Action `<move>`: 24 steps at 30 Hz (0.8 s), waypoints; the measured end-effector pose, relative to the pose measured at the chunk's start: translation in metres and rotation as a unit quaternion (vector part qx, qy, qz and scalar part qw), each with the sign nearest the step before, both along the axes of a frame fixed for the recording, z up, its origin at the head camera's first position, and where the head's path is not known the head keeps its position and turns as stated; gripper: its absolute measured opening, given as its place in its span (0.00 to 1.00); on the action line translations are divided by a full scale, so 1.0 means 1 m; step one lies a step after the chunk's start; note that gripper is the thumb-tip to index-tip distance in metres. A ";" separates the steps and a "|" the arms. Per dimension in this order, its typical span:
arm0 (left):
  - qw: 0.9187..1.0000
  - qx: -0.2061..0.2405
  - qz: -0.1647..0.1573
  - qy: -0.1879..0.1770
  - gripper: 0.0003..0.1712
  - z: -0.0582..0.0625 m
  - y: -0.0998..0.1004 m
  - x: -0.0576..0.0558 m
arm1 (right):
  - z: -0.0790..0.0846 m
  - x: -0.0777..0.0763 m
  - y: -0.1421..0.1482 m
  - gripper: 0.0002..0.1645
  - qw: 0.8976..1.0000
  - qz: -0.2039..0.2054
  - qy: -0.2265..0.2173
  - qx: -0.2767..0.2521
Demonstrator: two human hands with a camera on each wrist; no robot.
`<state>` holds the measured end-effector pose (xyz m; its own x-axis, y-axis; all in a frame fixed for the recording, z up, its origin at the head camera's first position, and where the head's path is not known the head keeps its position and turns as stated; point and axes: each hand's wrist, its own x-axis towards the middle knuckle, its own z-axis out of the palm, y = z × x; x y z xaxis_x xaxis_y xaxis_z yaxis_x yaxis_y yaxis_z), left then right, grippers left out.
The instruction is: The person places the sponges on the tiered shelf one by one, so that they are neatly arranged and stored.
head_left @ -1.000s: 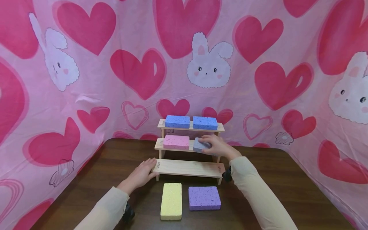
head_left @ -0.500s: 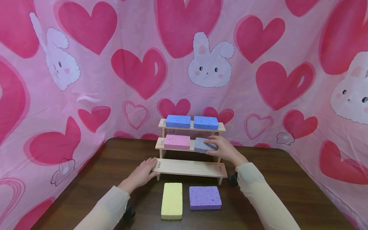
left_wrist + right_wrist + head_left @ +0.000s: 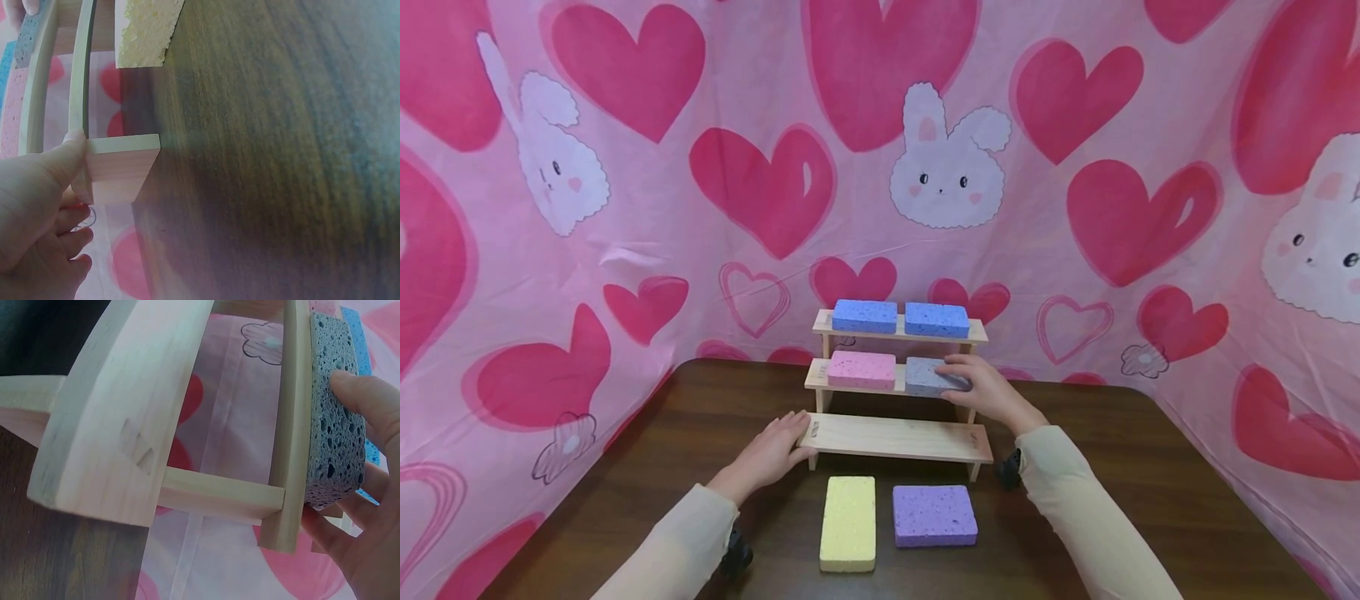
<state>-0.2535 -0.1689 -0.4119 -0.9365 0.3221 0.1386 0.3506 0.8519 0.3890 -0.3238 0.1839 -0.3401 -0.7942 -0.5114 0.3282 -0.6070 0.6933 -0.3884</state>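
A three-step wooden stand stands on the table. My right hand grips the right end of a grey sponge on the middle step. In the right wrist view the thumb lies on the sponge's front face, and the other fingers are round its end and partly hidden. Left of it sits a pink sponge. My left hand holds the left end of the bottom step, its thumb on the front edge in the left wrist view. Two blue sponges lie side by side on the top step.
In front of the stand, a yellow sponge lies lengthwise and a purple sponge crosswise on the dark wooden table. A pink cloth with hearts and rabbits hangs behind and at both sides.
My right hand has shifted slightly right, towards the grey sponge's end, uncovering more of it. The grey sponge now sits a little higher against the step. The left hand keeps its place.
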 end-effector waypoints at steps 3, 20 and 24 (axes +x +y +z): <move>1.000 0.003 0.000 -0.002 0.36 -0.001 0.000 0.000 | -0.001 -0.002 -0.002 0.26 1.000 -0.002 -0.001 -0.002; 1.000 0.005 -0.004 0.004 0.35 0.001 0.000 0.001 | -0.001 -0.006 -0.004 0.27 1.000 -0.008 -0.015 -0.008; 1.000 0.007 -0.003 0.003 0.35 0.001 0.000 0.002 | -0.002 -0.005 -0.003 0.27 1.000 -0.007 -0.020 -0.010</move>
<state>-0.2517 -0.1690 -0.4106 -0.9340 0.3253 0.1478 0.3573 0.8444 0.3991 -0.3288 0.1804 -0.3417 -0.8142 -0.4936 0.3057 -0.5806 0.6937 -0.4262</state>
